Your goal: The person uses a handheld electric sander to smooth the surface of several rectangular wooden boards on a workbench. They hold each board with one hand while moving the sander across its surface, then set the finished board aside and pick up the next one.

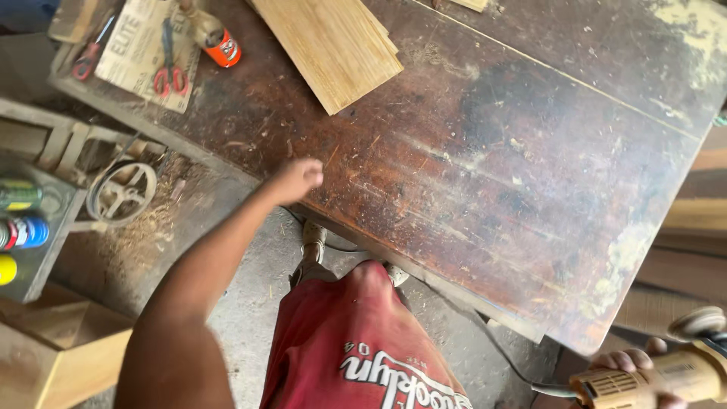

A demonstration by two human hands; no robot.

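The person stands at the near edge of a worn, dark brown tabletop (485, 174), looking down past red shorts (356, 348) and two shoes on the concrete floor.

The left hand (297, 180) reaches forward over the near edge of the tabletop. Its fingers are curled in loosely, and it holds nothing; whether it touches the wood cannot be told.

The right hand (632, 371) is low, off the near right corner of the tabletop. It is closed around the body of a tan power tool (666, 371), whose round pad (697, 322) points up and away from the table. A dark cord (492, 348) runs from the tool's back end across the floor toward the shoes.

A stack of pale wooden boards (329, 45) lies at the far edge of the tabletop, well apart from both hands. At the far left corner, a flat printed card (144, 49) carries red-handled scissors (170, 64), with an orange-capped glue bottle (216, 38) just beside it and red-handled pliers (91, 53) on the other side.

Left of the table, spray cans (19, 220) stand in a box, near a small metal wheel (121, 193) among sawdust.
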